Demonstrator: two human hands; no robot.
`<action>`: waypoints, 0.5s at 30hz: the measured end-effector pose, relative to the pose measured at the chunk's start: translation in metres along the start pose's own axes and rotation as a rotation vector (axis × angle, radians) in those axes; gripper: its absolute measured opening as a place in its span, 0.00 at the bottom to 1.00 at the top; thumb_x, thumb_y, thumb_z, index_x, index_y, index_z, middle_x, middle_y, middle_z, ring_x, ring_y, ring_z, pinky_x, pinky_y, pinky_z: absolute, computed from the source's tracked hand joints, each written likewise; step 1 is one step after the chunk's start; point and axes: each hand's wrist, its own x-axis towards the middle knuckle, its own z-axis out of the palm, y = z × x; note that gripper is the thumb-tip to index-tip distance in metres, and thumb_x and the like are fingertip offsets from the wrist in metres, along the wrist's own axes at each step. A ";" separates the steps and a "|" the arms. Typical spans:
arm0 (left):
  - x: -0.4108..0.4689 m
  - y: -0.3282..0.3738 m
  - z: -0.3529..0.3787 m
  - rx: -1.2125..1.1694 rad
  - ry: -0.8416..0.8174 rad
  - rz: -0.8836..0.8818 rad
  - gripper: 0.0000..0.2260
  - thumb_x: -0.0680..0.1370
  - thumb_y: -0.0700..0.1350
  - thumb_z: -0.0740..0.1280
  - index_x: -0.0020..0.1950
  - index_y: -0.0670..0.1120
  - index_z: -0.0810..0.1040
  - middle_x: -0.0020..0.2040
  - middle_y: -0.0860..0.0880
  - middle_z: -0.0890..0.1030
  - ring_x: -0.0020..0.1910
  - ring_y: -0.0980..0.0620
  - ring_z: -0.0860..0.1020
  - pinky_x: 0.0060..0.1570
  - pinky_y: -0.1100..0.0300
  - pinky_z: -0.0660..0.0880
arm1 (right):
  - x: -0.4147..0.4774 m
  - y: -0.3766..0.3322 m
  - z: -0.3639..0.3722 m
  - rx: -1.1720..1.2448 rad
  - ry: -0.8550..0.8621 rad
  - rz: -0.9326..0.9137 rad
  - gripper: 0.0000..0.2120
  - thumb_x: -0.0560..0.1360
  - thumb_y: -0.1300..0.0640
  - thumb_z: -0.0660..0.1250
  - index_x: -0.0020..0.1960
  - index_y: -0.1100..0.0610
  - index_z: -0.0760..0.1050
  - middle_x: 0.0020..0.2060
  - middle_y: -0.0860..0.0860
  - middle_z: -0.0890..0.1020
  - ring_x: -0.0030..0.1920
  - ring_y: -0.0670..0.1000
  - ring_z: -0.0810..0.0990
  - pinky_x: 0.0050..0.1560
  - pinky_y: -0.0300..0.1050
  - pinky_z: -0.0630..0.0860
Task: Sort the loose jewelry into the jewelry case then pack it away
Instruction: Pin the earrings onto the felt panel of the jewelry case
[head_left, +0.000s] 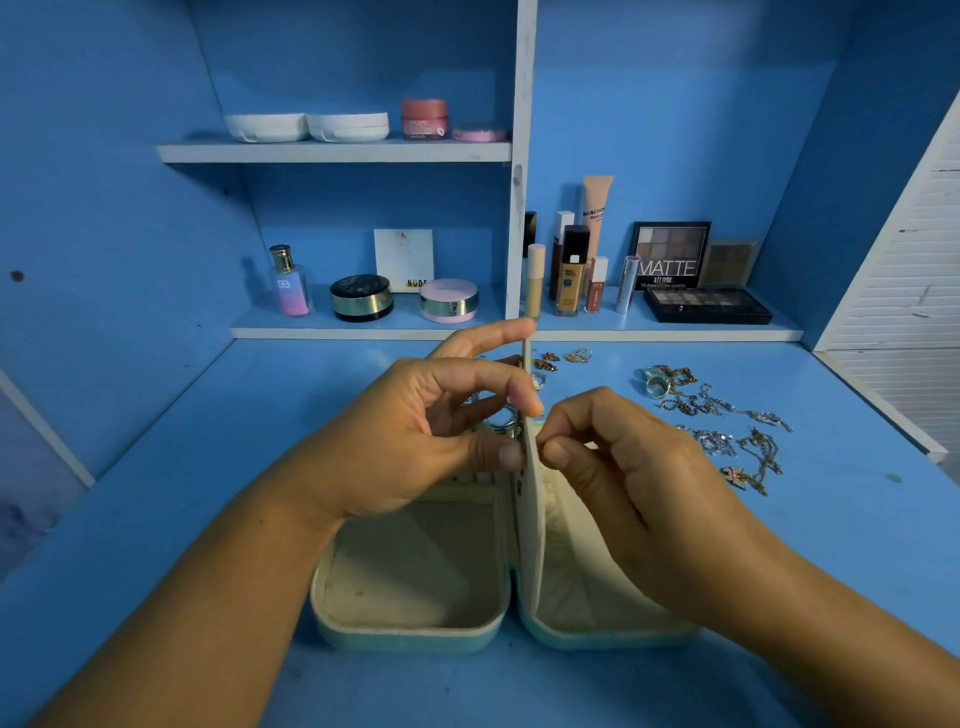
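Observation:
An open teal jewelry case (410, 631) with a cream lining lies flat on the blue desk in front of me. Its cream middle flap (532, 519) stands upright, edge-on to the camera. My left hand (441, 431) holds the flap from the left, thumb and fingers against it. My right hand (618, 467) pinches something tiny against the flap's right side; I cannot make out the item. Rings (501, 418) show behind my left fingers. Loose necklaces and chains (727, 426) lie to the right, and gold earrings (563, 358) lie behind the flap.
A low shelf behind the desk holds makeup bottles (571, 270), eyeshadow palettes (706, 304), compacts (449, 301) and a perfume bottle (291, 283). An upper shelf (332, 151) carries white cases and a pink jar. A white slatted panel (914, 291) stands at right.

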 end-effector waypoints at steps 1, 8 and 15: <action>0.000 0.000 0.000 0.002 -0.001 -0.003 0.11 0.68 0.42 0.73 0.45 0.58 0.83 0.73 0.57 0.67 0.71 0.52 0.70 0.63 0.61 0.71 | 0.000 0.000 -0.001 0.001 -0.002 -0.006 0.02 0.77 0.52 0.61 0.46 0.47 0.72 0.36 0.30 0.74 0.38 0.34 0.74 0.36 0.24 0.66; 0.000 0.000 0.000 0.016 0.012 -0.007 0.11 0.68 0.42 0.74 0.44 0.58 0.83 0.72 0.58 0.68 0.71 0.52 0.70 0.64 0.59 0.72 | 0.000 0.002 0.002 -0.115 0.044 -0.090 0.07 0.78 0.50 0.58 0.48 0.52 0.72 0.40 0.40 0.74 0.41 0.37 0.73 0.41 0.28 0.70; 0.000 0.001 0.002 0.035 0.032 -0.013 0.16 0.68 0.35 0.72 0.42 0.58 0.83 0.71 0.57 0.69 0.69 0.52 0.72 0.61 0.60 0.73 | -0.003 0.001 0.005 -0.165 0.100 -0.097 0.06 0.78 0.50 0.57 0.48 0.50 0.70 0.41 0.44 0.76 0.39 0.43 0.75 0.40 0.41 0.75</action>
